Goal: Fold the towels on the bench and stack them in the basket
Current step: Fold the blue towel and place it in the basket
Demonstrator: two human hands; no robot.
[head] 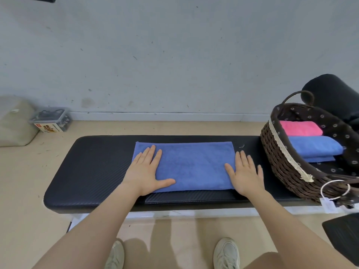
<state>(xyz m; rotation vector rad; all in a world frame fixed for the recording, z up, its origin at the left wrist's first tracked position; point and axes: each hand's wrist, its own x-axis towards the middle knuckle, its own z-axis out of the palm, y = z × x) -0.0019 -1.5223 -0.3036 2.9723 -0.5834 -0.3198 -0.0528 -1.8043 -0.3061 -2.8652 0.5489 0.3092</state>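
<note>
A rectangular blue terry towel (186,166) lies flat in the middle of the black padded bench (93,166), its long axis running along the bench's length. The left hand (144,171) presses flat on the towel's left end, fingers straight and spread. The right hand (245,171), equally flat, rests at the towel's right edge, thumb on the cloth. At the bench's right end a dark woven wicker basket (281,164) holds a folded pink towel (300,128) and a folded blue towel (314,146).
</note>
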